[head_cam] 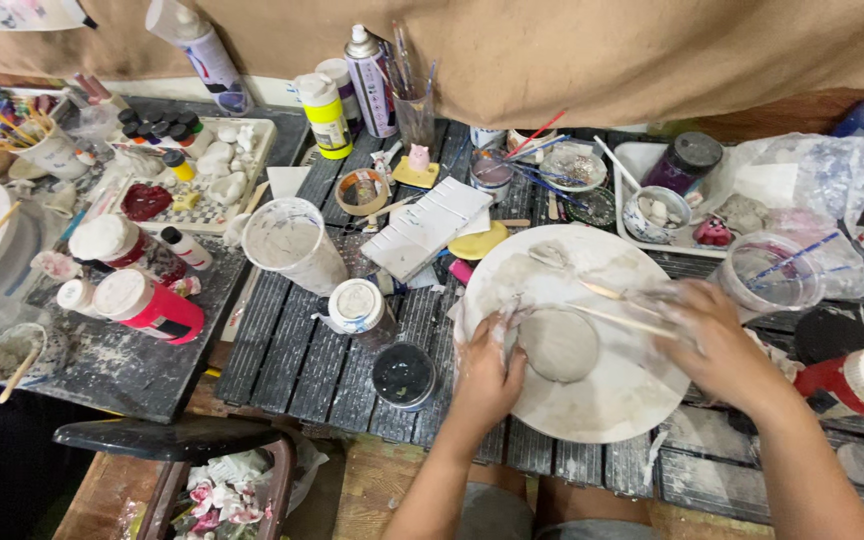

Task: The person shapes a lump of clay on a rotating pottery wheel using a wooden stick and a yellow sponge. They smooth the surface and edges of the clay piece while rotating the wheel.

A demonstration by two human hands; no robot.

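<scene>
The dark slatted bench (332, 350) is full of stuff. A white cup (292, 243) with gray water stands to the left of the round white board (612, 400). A small white jar (356, 305) and a little black tub (404, 375) sit just beside the board, close to the left hand. A pink bottle (147, 305) lies on its side farther left. A red bottle with a white cap (857, 382) lies near the right arm. A clear cup (767, 272) stands behind the right hand.

The gray clay lump (558, 345) sits in the middle of the round board. The left hand (487, 372) is curled against the left side of the clay and touches it. The right hand (717, 335) is closed around thin wooden sticks (617, 317). The sticks lie over the board, and one tip reaches the top of the clay.
</scene>
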